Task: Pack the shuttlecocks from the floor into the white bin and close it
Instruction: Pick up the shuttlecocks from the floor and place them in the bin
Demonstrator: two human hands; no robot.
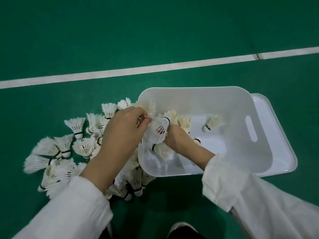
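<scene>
The green floor point(155, 31) fills the view. The white bin point(198, 104) sits toward 3 o'clock. The lid point(283, 135) lies under it and sticks out on the bin's 3 o'clock side. The pile of shuttlecocks point(69, 149) lies on the floor at the bin's 9 o'clock, and a few more lie inside the bin. Over the bin's 9 o'clock rim, the left hand point(120, 131) pinches one shuttlecock point(158, 129), and the right hand point(177, 138) grips it too.

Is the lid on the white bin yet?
No, the white bin stands open with shuttlecocks inside, and its lid lies beside it on the right.
</scene>
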